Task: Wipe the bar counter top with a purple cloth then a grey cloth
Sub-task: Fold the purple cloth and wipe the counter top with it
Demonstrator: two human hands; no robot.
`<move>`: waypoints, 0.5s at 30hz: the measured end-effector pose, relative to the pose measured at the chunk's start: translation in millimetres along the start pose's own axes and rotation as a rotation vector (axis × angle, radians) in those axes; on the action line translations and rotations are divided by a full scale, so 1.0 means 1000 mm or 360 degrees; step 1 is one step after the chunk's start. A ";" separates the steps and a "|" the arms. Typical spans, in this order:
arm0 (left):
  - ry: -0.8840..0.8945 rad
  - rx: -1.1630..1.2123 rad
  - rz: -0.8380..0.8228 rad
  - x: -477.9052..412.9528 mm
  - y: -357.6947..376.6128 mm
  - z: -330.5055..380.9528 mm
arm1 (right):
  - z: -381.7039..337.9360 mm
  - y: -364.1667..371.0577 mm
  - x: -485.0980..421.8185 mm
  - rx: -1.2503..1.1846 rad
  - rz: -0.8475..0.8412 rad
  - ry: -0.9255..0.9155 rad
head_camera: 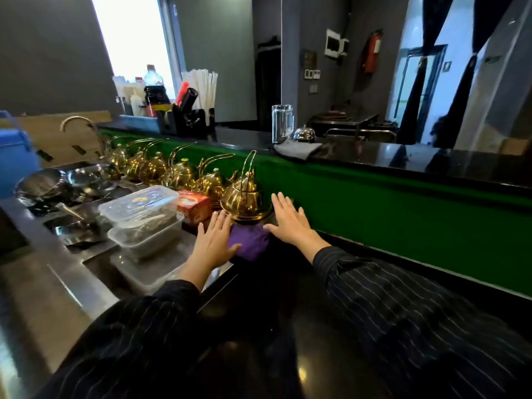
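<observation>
A folded purple cloth (pixel 250 241) lies on the lower black counter (pixel 288 298), just in front of the nearest gold kettle (pixel 244 197). My left hand (pixel 213 240) is flat with fingers spread, its thumb edge touching the cloth's left side. My right hand (pixel 289 218) is also flat and spread, hovering at the cloth's right edge beside the kettle. Neither hand grips the cloth. A grey cloth (pixel 298 149) lies on the raised black bar counter top (pixel 403 159) above the green panel.
A row of gold kettles (pixel 178 171) runs along the green wall. Stacked clear plastic boxes (pixel 144 217) and a red carton (pixel 193 206) sit left of my hands. A glass jug (pixel 282 123) and a service bell (pixel 304 133) stand by the grey cloth. Steel bowls (pixel 57 182) lie far left.
</observation>
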State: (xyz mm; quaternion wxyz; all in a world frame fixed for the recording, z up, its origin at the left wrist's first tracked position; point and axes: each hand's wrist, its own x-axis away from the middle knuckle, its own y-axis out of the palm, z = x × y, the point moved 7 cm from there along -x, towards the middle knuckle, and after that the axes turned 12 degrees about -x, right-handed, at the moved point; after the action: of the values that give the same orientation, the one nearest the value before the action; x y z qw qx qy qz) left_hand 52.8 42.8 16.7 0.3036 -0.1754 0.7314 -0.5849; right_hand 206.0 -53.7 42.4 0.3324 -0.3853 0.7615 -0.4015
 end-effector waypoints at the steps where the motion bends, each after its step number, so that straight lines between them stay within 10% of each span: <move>1: 0.0052 0.0005 -0.0096 0.001 0.011 0.002 | -0.004 0.014 0.000 0.0043 -0.0089 -0.0008; 6: 0.0374 0.0000 -0.0466 0.004 0.050 0.024 | -0.002 0.074 0.000 0.0283 -0.0423 -0.0021; 15: 0.0348 0.0117 -0.0233 -0.009 0.051 0.025 | 0.012 0.090 -0.016 0.0215 -0.0265 -0.0022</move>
State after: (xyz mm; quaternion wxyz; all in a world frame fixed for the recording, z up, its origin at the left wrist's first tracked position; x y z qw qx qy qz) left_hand 80.9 42.6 -33.3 0.1848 -0.1522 0.7234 -0.6476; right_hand 195.1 -10.0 -38.3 0.3284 -0.4266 0.6958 -0.4754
